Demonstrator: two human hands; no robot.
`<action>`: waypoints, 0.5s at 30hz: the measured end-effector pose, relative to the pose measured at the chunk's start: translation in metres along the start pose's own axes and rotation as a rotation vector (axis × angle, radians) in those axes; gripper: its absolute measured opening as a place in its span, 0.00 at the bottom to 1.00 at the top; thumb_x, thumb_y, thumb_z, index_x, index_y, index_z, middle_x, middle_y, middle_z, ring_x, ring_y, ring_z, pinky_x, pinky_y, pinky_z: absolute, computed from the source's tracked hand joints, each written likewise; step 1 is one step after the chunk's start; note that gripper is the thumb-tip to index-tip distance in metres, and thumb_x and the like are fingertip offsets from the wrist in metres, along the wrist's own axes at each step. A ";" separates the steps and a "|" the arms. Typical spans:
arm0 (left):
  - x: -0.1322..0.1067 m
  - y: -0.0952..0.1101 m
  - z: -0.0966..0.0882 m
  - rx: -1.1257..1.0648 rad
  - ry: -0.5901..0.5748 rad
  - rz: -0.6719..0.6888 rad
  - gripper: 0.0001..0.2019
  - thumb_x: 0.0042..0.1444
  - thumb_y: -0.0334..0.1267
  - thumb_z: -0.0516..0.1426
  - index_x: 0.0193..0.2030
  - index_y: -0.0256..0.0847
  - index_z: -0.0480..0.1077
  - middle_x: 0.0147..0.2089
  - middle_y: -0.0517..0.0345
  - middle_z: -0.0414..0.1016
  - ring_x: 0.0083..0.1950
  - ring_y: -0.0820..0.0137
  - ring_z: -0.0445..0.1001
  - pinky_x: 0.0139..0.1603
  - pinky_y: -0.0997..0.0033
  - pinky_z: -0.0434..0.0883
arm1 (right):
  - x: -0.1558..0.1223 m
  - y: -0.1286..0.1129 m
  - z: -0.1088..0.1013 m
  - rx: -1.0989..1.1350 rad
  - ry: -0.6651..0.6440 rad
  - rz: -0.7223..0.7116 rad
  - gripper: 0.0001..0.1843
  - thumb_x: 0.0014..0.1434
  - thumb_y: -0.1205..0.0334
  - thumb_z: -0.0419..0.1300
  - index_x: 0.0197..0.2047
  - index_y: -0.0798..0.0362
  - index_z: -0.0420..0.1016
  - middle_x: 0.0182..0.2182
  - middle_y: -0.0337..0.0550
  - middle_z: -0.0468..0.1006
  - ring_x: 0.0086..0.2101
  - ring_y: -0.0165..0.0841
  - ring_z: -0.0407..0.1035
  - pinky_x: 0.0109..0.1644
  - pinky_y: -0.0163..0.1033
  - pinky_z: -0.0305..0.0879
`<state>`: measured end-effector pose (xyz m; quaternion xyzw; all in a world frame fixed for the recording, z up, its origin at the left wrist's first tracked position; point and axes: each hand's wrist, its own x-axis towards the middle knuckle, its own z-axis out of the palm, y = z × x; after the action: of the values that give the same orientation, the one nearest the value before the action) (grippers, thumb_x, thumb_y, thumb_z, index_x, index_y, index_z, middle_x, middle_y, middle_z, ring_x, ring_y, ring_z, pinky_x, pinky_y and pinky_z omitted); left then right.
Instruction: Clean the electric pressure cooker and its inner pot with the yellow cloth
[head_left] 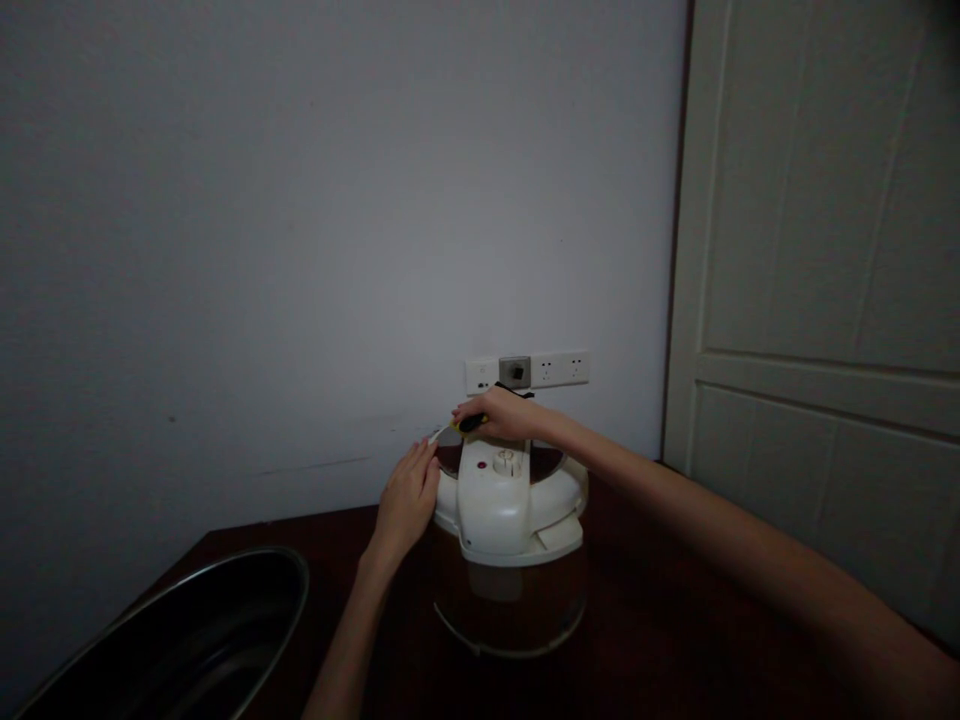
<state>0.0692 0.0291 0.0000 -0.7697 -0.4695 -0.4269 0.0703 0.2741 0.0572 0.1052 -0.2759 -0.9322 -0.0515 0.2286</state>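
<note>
On the dark table stands a white countertop appliance (495, 510) with a dial (507, 461), a red light and dark glass panels on top. My left hand (409, 490) rests with its fingers stretched out along the appliance's left edge. Over the far left of the top, my right hand (501, 412) is closed around a tool with a black-and-yellow handle (471, 423). A thin pale shaft runs from that handle toward my left fingertips. The tool's tip and exact kind are too small and dark to make out.
A large dark metal basin (217, 620) with a shiny rim is at the lower left. Below the appliance, a curved pale edge (517, 655) shows. Wall sockets (559, 369) sit behind, and a panelled door (817, 300) stands at right.
</note>
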 end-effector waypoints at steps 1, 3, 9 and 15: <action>0.000 0.000 0.000 -0.001 -0.005 0.003 0.22 0.62 0.39 0.42 0.57 0.32 0.65 0.60 0.44 0.66 0.63 0.65 0.61 0.64 0.56 0.58 | -0.005 0.001 0.000 0.014 0.024 -0.018 0.18 0.53 0.72 0.60 0.47 0.50 0.76 0.49 0.44 0.75 0.50 0.33 0.69 0.55 0.39 0.63; 0.000 0.000 -0.001 -0.006 -0.016 0.008 0.22 0.62 0.39 0.42 0.57 0.31 0.65 0.60 0.44 0.66 0.64 0.65 0.61 0.64 0.57 0.58 | -0.020 0.004 0.000 0.058 0.089 -0.052 0.19 0.53 0.72 0.59 0.49 0.51 0.74 0.50 0.45 0.74 0.52 0.31 0.67 0.57 0.40 0.61; -0.001 -0.003 0.000 -0.037 -0.009 0.003 0.21 0.63 0.39 0.42 0.56 0.35 0.66 0.60 0.47 0.66 0.63 0.66 0.61 0.64 0.56 0.57 | -0.064 0.019 0.001 0.215 0.259 -0.032 0.19 0.55 0.70 0.57 0.49 0.49 0.74 0.51 0.42 0.74 0.52 0.31 0.67 0.58 0.45 0.61; -0.001 -0.004 0.002 -0.122 0.011 -0.058 0.24 0.62 0.43 0.45 0.63 0.34 0.56 0.65 0.42 0.58 0.66 0.63 0.56 0.65 0.54 0.54 | -0.040 0.031 -0.001 0.184 0.275 0.180 0.15 0.56 0.68 0.53 0.44 0.56 0.78 0.39 0.43 0.80 0.38 0.34 0.73 0.44 0.38 0.67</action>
<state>0.0675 0.0314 -0.0037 -0.7562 -0.4642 -0.4609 0.0132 0.3210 0.0630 0.0865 -0.3263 -0.8646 0.0175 0.3818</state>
